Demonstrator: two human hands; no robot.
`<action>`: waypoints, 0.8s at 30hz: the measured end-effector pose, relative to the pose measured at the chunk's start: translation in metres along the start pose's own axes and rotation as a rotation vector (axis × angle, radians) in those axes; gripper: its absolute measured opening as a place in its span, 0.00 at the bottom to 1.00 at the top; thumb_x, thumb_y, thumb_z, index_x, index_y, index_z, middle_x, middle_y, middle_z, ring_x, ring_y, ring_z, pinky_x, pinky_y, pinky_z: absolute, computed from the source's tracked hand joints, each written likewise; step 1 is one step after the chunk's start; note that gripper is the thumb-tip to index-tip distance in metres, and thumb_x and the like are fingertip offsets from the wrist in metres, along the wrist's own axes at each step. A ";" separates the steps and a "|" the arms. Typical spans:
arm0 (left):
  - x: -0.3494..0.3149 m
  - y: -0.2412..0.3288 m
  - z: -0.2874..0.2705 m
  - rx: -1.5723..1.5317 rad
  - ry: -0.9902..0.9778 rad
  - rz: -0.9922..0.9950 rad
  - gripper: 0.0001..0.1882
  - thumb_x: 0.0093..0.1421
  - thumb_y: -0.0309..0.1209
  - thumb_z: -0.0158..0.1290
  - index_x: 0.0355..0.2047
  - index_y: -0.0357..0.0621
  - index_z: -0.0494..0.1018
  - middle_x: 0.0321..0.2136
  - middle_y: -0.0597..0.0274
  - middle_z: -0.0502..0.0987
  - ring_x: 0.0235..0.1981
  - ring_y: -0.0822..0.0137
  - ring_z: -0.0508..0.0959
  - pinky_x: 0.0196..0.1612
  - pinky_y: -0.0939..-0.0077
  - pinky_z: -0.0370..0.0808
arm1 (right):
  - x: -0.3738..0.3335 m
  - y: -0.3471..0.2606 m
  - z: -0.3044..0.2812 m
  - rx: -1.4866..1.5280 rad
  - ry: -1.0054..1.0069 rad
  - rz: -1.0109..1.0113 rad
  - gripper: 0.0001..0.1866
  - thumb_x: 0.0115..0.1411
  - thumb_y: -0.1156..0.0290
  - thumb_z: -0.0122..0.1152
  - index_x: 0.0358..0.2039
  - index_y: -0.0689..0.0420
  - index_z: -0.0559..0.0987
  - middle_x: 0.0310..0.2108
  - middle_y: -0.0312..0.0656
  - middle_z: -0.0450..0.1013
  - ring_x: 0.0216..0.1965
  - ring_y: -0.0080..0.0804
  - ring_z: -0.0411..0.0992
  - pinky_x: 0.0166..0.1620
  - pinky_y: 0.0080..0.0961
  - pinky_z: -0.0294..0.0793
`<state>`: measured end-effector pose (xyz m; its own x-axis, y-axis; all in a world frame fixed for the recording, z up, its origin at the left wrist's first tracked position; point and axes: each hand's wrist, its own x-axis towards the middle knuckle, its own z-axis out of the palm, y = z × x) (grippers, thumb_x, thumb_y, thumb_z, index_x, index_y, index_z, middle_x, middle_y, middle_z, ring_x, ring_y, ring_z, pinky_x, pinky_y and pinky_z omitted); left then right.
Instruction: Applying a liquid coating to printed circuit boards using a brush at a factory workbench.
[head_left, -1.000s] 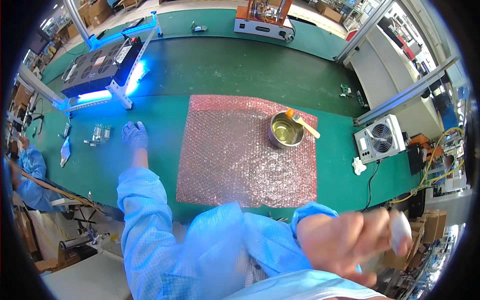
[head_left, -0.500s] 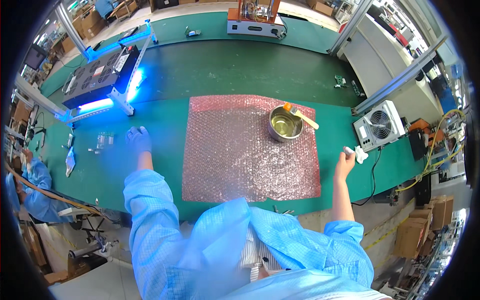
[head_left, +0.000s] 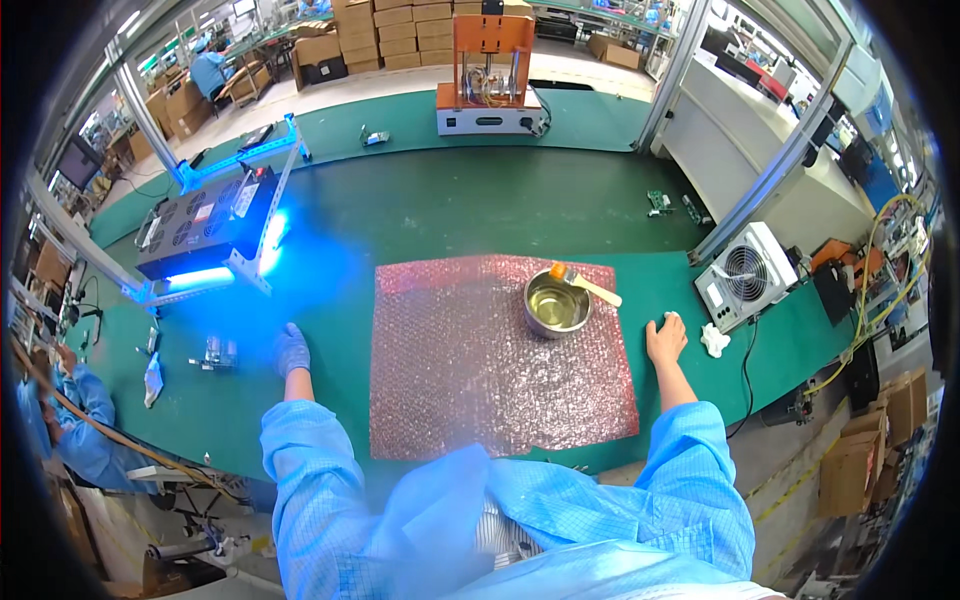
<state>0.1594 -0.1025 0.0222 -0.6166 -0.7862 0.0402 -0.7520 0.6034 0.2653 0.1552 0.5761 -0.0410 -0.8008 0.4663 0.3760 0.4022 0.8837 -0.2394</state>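
Resting flat, empty grips: left hand (head_left: 291,349) on green mat (head_left: 440,215), right hand (head_left: 665,339) beside white cloth (head_left: 714,340)

bare mat (head_left: 480,215) ahead, bowl (head_left: 556,304) blocking right

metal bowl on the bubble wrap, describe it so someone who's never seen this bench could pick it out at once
On the green bench lies a pink bubble wrap sheet. Near its far right corner stands the round metal bowl, with a wooden-handled brush resting across its rim. It is the only shiny round vessel there, just left of the bare right hand.
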 end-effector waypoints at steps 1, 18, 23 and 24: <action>0.001 0.000 0.001 0.000 0.011 0.016 0.22 0.58 0.46 0.43 0.46 0.45 0.67 0.48 0.52 0.68 0.53 0.56 0.65 0.53 0.60 0.63 | -0.002 -0.004 0.004 -0.034 0.026 -0.014 0.25 0.50 0.59 0.53 0.45 0.62 0.68 0.48 0.48 0.64 0.53 0.43 0.60 0.54 0.42 0.58; 0.012 -0.006 0.017 0.052 0.027 0.044 0.25 0.58 0.48 0.43 0.48 0.43 0.66 0.50 0.51 0.67 0.53 0.55 0.65 0.54 0.59 0.61 | -0.007 -0.016 -0.001 -0.073 0.108 -0.068 0.22 0.53 0.61 0.51 0.44 0.65 0.68 0.46 0.50 0.64 0.51 0.44 0.62 0.52 0.40 0.59; 0.022 -0.017 0.034 0.061 0.159 0.121 0.23 0.58 0.48 0.44 0.46 0.44 0.67 0.48 0.51 0.67 0.52 0.55 0.66 0.52 0.59 0.62 | -0.007 -0.016 -0.002 -0.066 0.114 -0.078 0.22 0.53 0.63 0.52 0.43 0.65 0.68 0.46 0.51 0.65 0.50 0.45 0.62 0.51 0.39 0.61; 0.023 -0.019 0.036 0.064 0.158 0.126 0.23 0.58 0.48 0.44 0.46 0.44 0.67 0.48 0.51 0.67 0.51 0.55 0.66 0.52 0.59 0.62 | -0.007 -0.016 -0.003 -0.054 0.112 -0.075 0.21 0.53 0.63 0.51 0.43 0.65 0.68 0.46 0.51 0.65 0.49 0.45 0.63 0.51 0.39 0.61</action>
<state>0.1506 -0.1271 -0.0163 -0.6659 -0.7124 0.2215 -0.6879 0.7013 0.1872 0.1552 0.5586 -0.0371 -0.7761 0.3976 0.4895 0.3686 0.9158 -0.1595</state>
